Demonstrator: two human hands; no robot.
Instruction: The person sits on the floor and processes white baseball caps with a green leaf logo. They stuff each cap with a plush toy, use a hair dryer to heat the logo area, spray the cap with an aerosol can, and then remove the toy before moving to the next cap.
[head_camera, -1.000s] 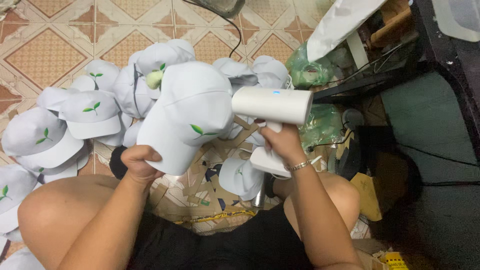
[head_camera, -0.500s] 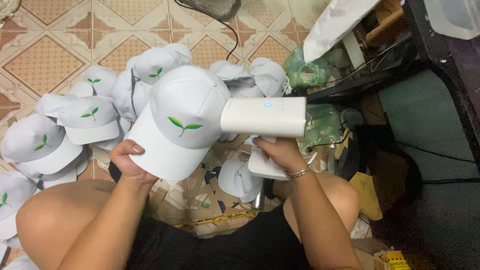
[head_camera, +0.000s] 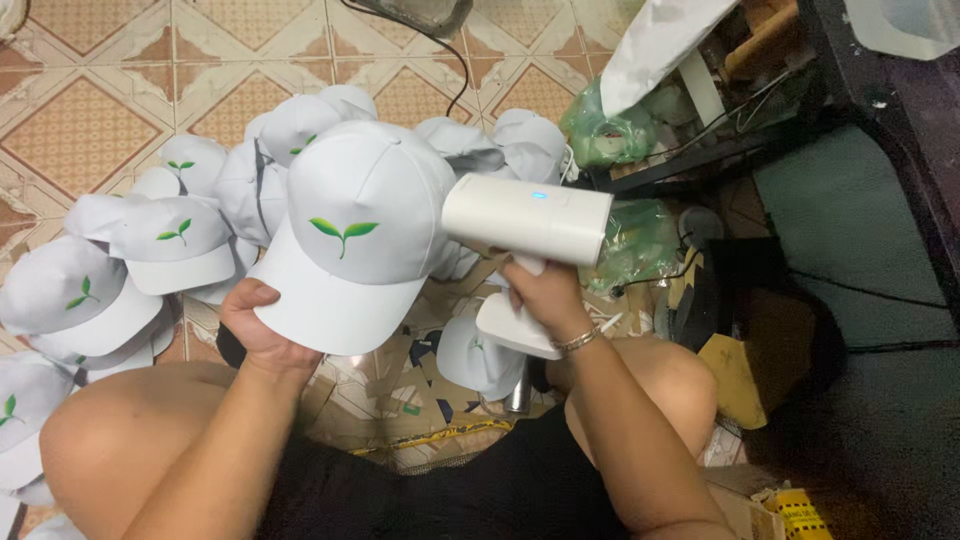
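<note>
- Turned since a moment ago: the white cap (head_camera: 355, 235) now faces the camera with its green leaf mark showing, and the steamer (head_camera: 528, 218) has swung level, nozzle touching the cap's side.
- Left hand (head_camera: 262, 330) is clamped on the brim's lower left edge, thumb on top, cap held up over the knees.
- Right hand (head_camera: 535, 295) is wrapped tight round the steamer's handle, a bracelet at the wrist.
- Cap looks light; soft cloth crown, stiffer brim, so the brim is the sensible grip.
- Steamer looks smooth, hard plastic and heavier, best held by its handle.
- Pile of caps (head_camera: 150, 250) lies on the tiled floor (head_camera: 90, 120) just behind.
</note>
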